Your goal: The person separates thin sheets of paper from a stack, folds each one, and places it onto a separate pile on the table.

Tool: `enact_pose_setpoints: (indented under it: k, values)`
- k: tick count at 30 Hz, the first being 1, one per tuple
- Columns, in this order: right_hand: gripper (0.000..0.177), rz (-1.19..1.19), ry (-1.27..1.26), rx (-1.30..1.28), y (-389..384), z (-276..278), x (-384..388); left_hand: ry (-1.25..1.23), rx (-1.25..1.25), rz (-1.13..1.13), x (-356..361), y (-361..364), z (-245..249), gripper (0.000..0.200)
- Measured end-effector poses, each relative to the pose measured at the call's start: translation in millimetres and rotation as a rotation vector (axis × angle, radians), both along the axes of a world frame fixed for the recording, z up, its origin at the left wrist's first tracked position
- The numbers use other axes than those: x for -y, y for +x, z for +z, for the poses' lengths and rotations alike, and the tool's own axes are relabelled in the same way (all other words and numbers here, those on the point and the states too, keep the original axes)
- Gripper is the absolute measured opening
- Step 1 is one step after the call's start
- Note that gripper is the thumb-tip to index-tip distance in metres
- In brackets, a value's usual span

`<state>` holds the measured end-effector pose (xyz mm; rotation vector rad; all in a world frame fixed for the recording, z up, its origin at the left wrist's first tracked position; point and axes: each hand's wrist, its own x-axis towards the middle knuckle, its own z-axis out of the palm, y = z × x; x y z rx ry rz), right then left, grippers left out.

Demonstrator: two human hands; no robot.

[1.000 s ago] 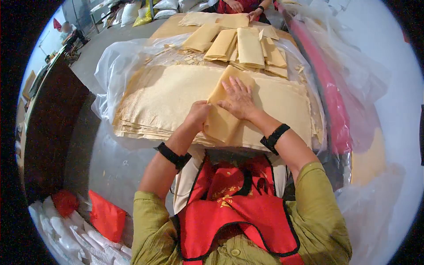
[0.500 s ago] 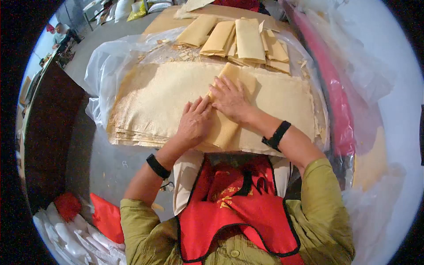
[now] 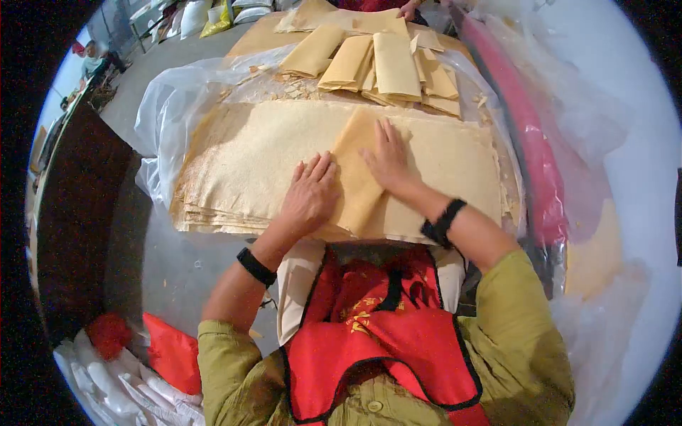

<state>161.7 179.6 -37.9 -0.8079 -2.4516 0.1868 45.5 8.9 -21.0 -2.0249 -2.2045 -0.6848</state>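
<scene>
Mid-frame, the folded sheet point(image 3: 353, 181) runs top to bottom, leaning right; left hand point(image 3: 310, 197) by its left edge, right hand point(image 3: 388, 162) at its right, both open, gripping nothing.

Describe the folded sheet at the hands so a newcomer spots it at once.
Find the wide, pale stack beyond the red apron. On it, where the left hand and right hand rest, one golden folded sheet lies aslant. Unlike the clustered folded pieces farther off, it lies alone.
</scene>
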Motion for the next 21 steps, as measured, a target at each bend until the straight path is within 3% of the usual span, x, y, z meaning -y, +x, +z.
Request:
enact_pose_setpoints:
  k: [4, 5, 8, 11, 14, 15, 18, 21]
  values:
    - [0.059, 0.09, -0.475, -0.535, 28.9, -5.7, 44.5, 0.076, 0.078, 0.09, -2.9, 11.8, -6.1, 0.038]
    - [0.064, 0.132, -0.668, -0.821, 23.5, -11.0, 49.3, 0.1, 0.103, 0.113, -4.5, 15.4, -9.8, 0.037]
    - [0.043, 0.012, -1.207, -0.754, 31.3, 33.2, 77.5, 0.24, 0.275, 0.144, -17.5, 20.7, -39.0, 0.037]
    - [0.034, 0.063, -1.387, -0.799, 36.0, 19.4, 71.1, 0.471, 0.791, 0.238, -3.6, 25.0, -10.3, 0.036]
    - [0.033, 0.205, -1.411, -0.643, 48.1, 44.3, 64.9, 0.243, 1.486, 0.289, 3.5, 12.2, 18.8, 0.035]
    - [0.034, 0.246, -1.42, -0.567, 49.6, 47.6, 65.1, 0.116, 1.792, 0.162, -1.1, 2.1, 21.8, 0.027]
    - [0.037, 0.326, -1.428, -0.421, 62.5, 53.1, 68.4, 0.236, 1.98, 0.16, -7.9, 14.9, 30.2, 0.021]
    - [0.037, 0.342, -1.343, -0.367, 73.8, 40.0, 62.1, 0.277, 1.918, 0.202, -30.1, 2.0, 24.9, 0.02]
